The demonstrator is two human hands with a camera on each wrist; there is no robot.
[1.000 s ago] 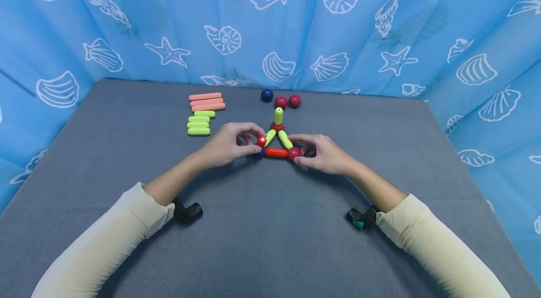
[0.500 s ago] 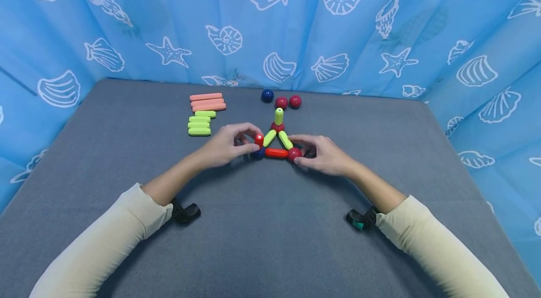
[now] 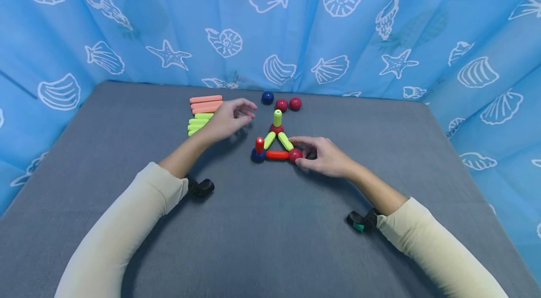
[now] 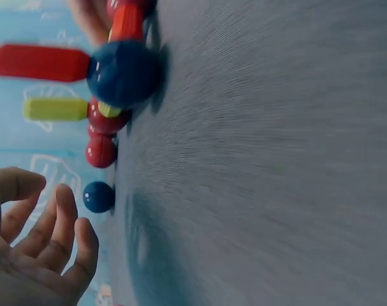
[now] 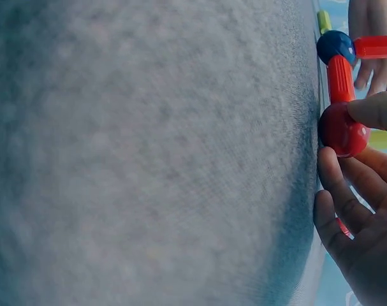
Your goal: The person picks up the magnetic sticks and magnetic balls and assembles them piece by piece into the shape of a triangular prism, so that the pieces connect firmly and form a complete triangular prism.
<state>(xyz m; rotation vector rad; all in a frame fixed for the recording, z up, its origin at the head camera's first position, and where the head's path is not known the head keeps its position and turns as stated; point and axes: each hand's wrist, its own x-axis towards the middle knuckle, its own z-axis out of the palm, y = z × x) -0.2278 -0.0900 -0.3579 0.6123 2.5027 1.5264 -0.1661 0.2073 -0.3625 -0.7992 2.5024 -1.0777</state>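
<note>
The right hand is pinching a red ball, probably hard and slick, best gripped by its sides. The left hand is hovering empty, fingers relaxed.

Red ball between fingers, rod against it

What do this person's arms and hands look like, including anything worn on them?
The left sleeve and right sleeve are plain cream, ending short of the wrists. A black device sits by each cuff, left and right; the right one bears a green patch. No gloves show on the left hand or right hand.
</note>
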